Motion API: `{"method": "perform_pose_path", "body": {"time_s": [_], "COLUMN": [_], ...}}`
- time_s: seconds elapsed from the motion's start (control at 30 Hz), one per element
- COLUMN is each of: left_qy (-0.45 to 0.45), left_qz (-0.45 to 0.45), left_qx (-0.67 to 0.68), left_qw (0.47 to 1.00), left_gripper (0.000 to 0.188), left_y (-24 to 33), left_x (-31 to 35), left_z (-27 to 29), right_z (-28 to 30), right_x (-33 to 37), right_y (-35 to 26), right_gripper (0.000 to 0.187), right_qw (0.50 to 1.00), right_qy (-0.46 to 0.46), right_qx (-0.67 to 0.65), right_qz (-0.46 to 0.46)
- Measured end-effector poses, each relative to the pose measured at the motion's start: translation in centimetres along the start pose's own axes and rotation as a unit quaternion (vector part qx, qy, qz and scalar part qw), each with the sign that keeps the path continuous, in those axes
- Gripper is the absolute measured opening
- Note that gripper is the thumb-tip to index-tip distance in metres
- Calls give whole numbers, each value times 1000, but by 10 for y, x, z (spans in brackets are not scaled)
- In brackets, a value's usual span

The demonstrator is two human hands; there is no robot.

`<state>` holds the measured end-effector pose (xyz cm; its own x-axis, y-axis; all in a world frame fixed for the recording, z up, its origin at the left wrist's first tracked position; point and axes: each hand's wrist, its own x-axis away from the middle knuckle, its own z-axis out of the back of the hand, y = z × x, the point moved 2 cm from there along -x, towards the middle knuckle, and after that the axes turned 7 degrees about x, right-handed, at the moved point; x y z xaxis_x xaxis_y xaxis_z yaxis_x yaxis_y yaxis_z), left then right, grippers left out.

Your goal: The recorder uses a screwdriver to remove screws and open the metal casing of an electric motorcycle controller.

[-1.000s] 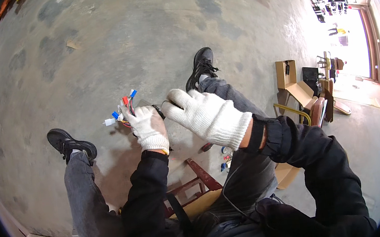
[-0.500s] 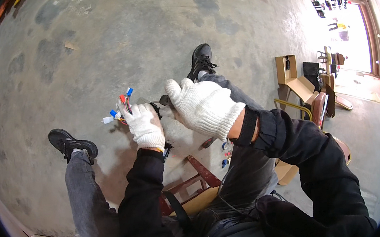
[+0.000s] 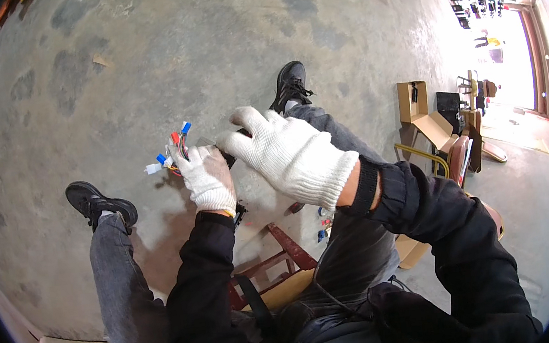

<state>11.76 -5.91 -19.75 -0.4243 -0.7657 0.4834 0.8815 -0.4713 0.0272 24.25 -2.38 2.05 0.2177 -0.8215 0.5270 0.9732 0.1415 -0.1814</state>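
Note:
My left hand [image 3: 205, 176], in a white knit glove, is closed around a wiring harness [image 3: 181, 145]. Its blue, red and white plug connectors fan out past the fingertips over the floor. My right hand [image 3: 286, 153], gloved the same way, is just to the right, with its fingers bent and its fingertips close to the left hand. A small black part [image 3: 243, 133] shows between the right thumb and fingers. Most of it is hidden by the glove, so its kind is unclear. Another dark piece [image 3: 239, 213] pokes out beside my left wrist.
A dark red wooden stool frame [image 3: 286, 250] stands low between my legs, with small coloured pieces [image 3: 323, 234] on the floor beside it. To the right are an opened cardboard box [image 3: 414, 105] and a chair with a yellow metal frame [image 3: 431, 153]. My black shoes [image 3: 292, 85] rest on the concrete floor.
My right hand has shifted slightly left, its fingers now reaching closer to the left hand and covering more of the black part. The left hand stays nearly still with the harness.

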Motion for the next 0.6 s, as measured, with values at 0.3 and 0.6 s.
{"method": "perform_pose_path", "body": {"time_s": [0.3,0.6], "left_qy": [138,183], "left_qz": [-47,-58], "left_qx": [111,187], "left_qw": [983,963], "left_gripper": [22,19], "left_y": [-10,-13], "left_x": [12,13], "left_z": [33,39], "right_z": [5,14], "right_x": [-2,-6], "right_y": [-2,0], "right_gripper": [39,46], "right_qw": [994,974], "right_qy": [-71,-166], "right_qx": [-12,-21], "right_qz": [-87,-152]}}
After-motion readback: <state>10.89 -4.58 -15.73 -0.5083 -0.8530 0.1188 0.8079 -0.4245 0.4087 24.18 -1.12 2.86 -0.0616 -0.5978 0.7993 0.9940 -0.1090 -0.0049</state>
